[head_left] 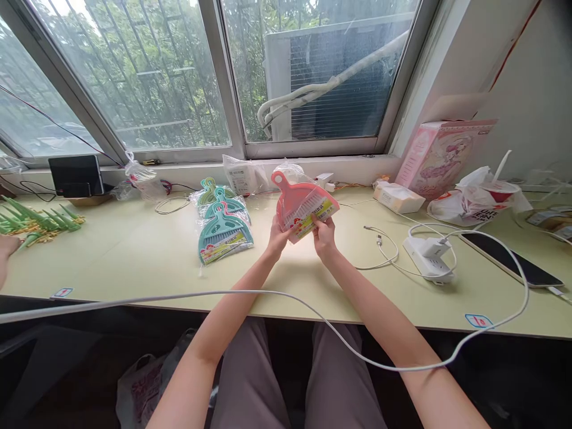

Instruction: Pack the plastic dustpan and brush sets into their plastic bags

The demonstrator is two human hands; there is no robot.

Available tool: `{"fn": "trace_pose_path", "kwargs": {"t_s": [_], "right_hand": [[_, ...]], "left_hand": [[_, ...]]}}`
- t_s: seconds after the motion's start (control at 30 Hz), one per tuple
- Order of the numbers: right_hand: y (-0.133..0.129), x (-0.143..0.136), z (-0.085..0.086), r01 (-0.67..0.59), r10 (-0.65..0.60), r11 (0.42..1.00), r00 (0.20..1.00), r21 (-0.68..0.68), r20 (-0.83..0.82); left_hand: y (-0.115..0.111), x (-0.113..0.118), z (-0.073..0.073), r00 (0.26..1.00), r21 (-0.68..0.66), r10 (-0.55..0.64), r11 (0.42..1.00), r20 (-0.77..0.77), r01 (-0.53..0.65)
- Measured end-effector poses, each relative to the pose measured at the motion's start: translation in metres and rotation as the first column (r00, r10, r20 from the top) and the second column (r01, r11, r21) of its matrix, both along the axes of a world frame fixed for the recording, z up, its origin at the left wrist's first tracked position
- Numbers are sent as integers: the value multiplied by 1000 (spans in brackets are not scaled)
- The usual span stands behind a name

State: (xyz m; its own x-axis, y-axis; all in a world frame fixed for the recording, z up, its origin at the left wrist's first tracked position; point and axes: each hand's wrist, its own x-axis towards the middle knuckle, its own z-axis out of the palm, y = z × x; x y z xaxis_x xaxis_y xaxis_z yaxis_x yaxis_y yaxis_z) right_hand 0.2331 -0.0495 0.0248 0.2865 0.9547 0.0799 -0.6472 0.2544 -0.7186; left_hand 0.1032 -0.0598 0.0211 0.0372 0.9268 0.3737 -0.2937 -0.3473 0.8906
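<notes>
Between my two hands, a coral-pink mini dustpan and brush set (300,199) in clear wrapping is held up over the table. My left hand (279,237) grips its lower left edge, with the thumb on the front. On the lower right edge, my right hand (325,234) pinches the packet by its yellow printed label. To the left, several more wrapped dustpan sets in green, teal and blue-grey lie overlapping in a row; the nearest is a blue-grey set (224,235).
A white cable crosses low over my arms. To the right are a power strip (429,259), a phone (509,259), a tissue pack (399,196) and a pink box (447,156). Green artificial plants (40,223) and another person's hand (8,245) are at the left.
</notes>
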Motion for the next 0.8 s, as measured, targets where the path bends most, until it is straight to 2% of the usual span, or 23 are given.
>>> {"fn": "trace_pose_path", "kwargs": {"t_s": [0.1, 0.2, 0.33, 0.43, 0.5, 0.57, 0.6, 0.63, 0.67, 0.7, 0.73, 0.77, 0.8], "right_hand": [[0, 4, 3, -64, 64, 998, 998, -26, 7], [4, 8, 4, -97, 97, 995, 995, -28, -3], [13, 13, 3, -53, 53, 999, 998, -6, -31], [19, 19, 1, -22, 21, 999, 1000, -28, -22], [22, 24, 0, 29, -31, 998, 999, -56, -40], [24, 28, -2, 89, -95, 992, 993, -89, -72], [25, 29, -2, 114, -123, 988, 989, -104, -85], [25, 30, -3, 132, -142, 985, 986, -113, -91], [25, 30, -3, 142, -153, 983, 984, -118, -88], [24, 28, -4, 147, -157, 982, 985, -120, -77], [24, 26, -4, 143, -150, 983, 987, -114, -59], [22, 24, -5, 130, -135, 986, 990, -104, -35], [21, 20, -5, 114, -115, 989, 993, -91, -13]], "left_hand": [[4, -1, -4, 999, 7, 52, 999, 1, -52], [7, -2, -6, 999, 15, 42, 999, -8, -42], [5, -2, -4, 998, -10, -54, 999, -43, 54], [-2, -4, 3, 963, -120, -173, 981, -208, 150], [-9, -12, 12, 861, -286, -320, 934, -395, 215], [-18, -25, 24, 653, -483, -522, 836, -549, 262], [-23, -31, 30, 548, -541, -585, 799, -598, 263], [-27, -36, 36, 494, -534, -579, 809, -649, 247], [-30, -40, 42, 511, -448, -486, 870, -709, 205], [-31, -40, 46, 572, -293, -312, 948, -759, 128], [-29, -38, 50, 638, -90, -79, 996, -766, 15], [-25, -34, 53, 670, 115, 160, 987, -725, -111], [-18, -27, 56, 660, 288, 355, 933, -662, -213]]}}
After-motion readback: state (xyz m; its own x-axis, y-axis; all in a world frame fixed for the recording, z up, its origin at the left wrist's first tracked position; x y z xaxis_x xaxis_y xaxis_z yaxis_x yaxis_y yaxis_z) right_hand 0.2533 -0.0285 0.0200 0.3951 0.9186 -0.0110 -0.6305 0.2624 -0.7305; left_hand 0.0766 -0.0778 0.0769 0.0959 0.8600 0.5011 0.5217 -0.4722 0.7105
